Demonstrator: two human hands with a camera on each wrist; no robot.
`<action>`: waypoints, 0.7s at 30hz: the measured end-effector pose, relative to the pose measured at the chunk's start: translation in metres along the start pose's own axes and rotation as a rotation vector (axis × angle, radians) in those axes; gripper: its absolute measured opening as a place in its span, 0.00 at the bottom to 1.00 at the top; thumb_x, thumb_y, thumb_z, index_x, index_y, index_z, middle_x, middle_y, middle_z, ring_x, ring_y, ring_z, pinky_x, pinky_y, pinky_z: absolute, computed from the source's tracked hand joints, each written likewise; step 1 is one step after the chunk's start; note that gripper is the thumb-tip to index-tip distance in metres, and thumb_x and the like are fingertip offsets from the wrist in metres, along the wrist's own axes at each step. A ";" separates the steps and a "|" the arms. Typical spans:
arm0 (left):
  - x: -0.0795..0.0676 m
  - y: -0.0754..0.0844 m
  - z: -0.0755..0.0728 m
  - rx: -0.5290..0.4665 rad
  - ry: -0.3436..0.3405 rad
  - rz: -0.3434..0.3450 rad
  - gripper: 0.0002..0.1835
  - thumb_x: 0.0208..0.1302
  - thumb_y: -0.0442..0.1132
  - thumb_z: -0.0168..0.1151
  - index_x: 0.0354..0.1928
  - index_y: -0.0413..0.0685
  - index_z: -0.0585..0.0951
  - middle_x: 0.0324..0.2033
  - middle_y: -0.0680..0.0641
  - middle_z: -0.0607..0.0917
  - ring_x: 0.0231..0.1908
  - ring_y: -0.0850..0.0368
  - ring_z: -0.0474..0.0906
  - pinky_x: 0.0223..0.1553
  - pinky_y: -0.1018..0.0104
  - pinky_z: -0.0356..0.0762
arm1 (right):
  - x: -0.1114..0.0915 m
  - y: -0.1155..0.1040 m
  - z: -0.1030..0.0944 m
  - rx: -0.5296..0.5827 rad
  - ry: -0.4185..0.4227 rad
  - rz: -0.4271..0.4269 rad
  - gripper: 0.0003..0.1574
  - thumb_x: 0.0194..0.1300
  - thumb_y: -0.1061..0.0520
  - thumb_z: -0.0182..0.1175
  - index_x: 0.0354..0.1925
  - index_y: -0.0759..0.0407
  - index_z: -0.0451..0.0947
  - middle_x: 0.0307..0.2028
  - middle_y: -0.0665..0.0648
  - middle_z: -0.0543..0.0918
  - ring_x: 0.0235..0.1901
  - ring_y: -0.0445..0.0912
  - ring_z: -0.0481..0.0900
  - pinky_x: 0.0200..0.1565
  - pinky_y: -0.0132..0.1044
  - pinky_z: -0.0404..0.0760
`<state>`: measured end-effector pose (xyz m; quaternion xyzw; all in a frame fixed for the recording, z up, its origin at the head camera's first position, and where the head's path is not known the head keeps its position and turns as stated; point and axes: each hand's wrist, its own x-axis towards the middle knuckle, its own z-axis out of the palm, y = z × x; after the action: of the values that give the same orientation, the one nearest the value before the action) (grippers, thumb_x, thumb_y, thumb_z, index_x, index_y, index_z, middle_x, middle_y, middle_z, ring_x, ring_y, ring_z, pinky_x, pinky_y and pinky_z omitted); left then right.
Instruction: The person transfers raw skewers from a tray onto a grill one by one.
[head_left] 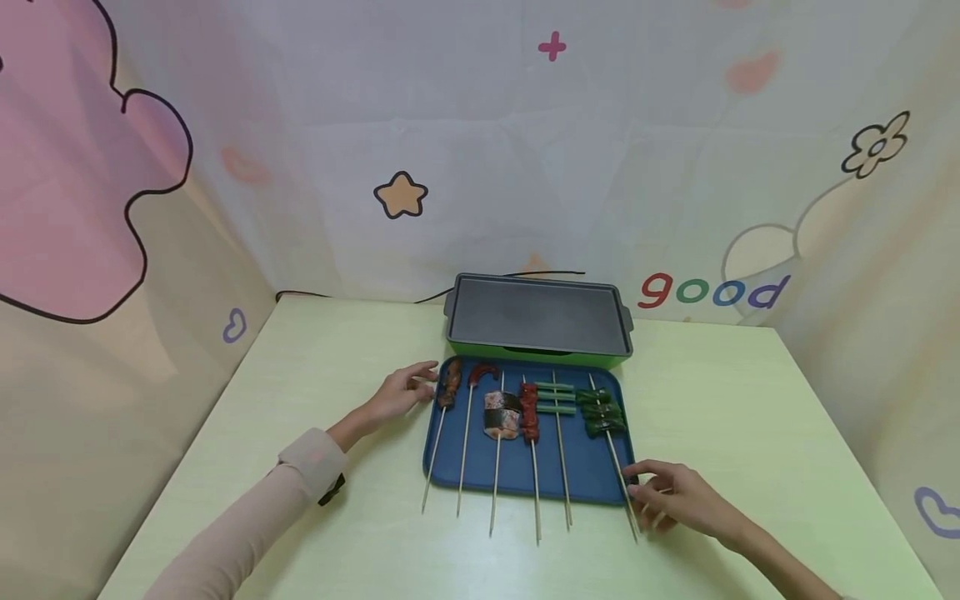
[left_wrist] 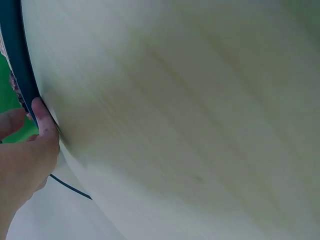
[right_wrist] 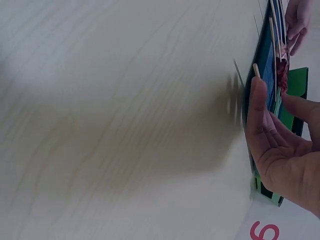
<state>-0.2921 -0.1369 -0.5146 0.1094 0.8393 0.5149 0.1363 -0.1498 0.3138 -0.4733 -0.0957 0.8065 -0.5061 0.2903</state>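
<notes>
A blue tray carries several skewers, their sticks reaching past its near edge. From left to right lie a brown meat skewer, a curved red piece on a stick, a pinkish piece with a dark band, a red meat skewer, a green stalk skewer and a dark green skewer. My left hand is at the tray's left edge, fingers loosely bent. At the near right corner, my right hand is beside the tray and the dark green skewer's stick, fingers loosely bent.
Behind the tray stands a green grill with a flat grey plate, close to its far edge. A black cord runs along the back of the pale wooden table. Printed cloth walls enclose the back and sides.
</notes>
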 end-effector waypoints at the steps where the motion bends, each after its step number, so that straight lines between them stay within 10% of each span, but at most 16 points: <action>1: 0.001 0.000 0.000 -0.002 -0.006 0.000 0.31 0.70 0.28 0.55 0.75 0.36 0.66 0.62 0.31 0.79 0.52 0.45 0.85 0.53 0.61 0.82 | 0.000 0.001 0.001 0.022 -0.002 0.012 0.33 0.76 0.54 0.58 0.67 0.76 0.66 0.37 0.62 0.89 0.32 0.51 0.88 0.33 0.42 0.90; 12: 0.003 -0.003 -0.002 0.000 -0.051 -0.005 0.31 0.71 0.26 0.55 0.75 0.37 0.66 0.65 0.30 0.76 0.54 0.43 0.83 0.44 0.71 0.77 | -0.001 0.006 0.005 0.328 -0.108 0.036 0.43 0.72 0.63 0.61 0.72 0.83 0.51 0.44 0.60 0.90 0.43 0.48 0.90 0.46 0.41 0.90; 21: 0.004 -0.003 0.000 0.013 -0.064 -0.004 0.30 0.71 0.27 0.55 0.74 0.36 0.66 0.65 0.30 0.76 0.54 0.43 0.83 0.47 0.68 0.78 | -0.005 0.010 0.004 0.412 -0.146 0.014 0.37 0.73 0.64 0.60 0.67 0.86 0.57 0.42 0.51 0.88 0.46 0.45 0.89 0.48 0.38 0.89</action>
<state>-0.2958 -0.1368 -0.5182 0.1250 0.8380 0.5054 0.1637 -0.1424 0.3179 -0.4814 -0.0653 0.6636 -0.6498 0.3648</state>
